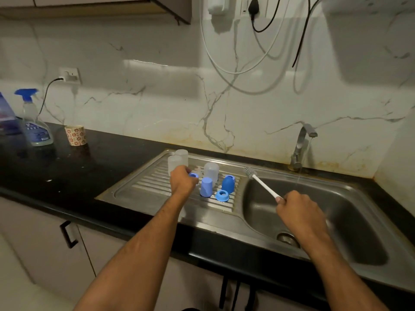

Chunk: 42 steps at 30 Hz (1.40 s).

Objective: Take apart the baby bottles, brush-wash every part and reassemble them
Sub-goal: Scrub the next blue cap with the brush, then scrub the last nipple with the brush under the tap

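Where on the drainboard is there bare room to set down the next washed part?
Free: the ribbed drainboard left of the left hand, and its near strip before the blue ring. Crowded: the back and right, among clear bottles, lilac cap and dark blue cap.

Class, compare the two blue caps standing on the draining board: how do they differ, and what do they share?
The lighter blue cap is a pale periwinkle; the darker blue cap is a deep blue. The lighter blue cap stands nearer the left hand; the darker blue cap stands nearer the sink basin. Both stand upright, dome up, on the draining board, untouched.
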Tool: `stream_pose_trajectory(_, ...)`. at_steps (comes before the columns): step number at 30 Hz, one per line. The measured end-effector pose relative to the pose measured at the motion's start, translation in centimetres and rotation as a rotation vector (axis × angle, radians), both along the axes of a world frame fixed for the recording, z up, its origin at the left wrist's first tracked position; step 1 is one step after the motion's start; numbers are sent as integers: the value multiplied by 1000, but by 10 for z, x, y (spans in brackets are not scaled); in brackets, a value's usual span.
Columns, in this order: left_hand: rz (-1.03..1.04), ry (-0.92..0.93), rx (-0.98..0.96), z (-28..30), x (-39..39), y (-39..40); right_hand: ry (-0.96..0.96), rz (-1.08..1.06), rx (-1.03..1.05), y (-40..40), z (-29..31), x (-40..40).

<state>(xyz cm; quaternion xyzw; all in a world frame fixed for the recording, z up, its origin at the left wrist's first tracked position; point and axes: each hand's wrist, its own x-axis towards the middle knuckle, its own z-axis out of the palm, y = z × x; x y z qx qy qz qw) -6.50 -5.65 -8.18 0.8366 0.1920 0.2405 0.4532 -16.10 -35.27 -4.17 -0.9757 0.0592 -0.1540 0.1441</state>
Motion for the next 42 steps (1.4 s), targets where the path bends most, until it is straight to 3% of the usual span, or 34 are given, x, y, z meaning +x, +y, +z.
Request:
stream_pose_trajectory(22, -54, 79, -31, -48, 18, 34, 43, -5, -59, 23, -18, 24)
stream_pose_trajectory(42, 10, 36, -31, -19, 21, 34, 24, -1, -39, 10, -12, 20)
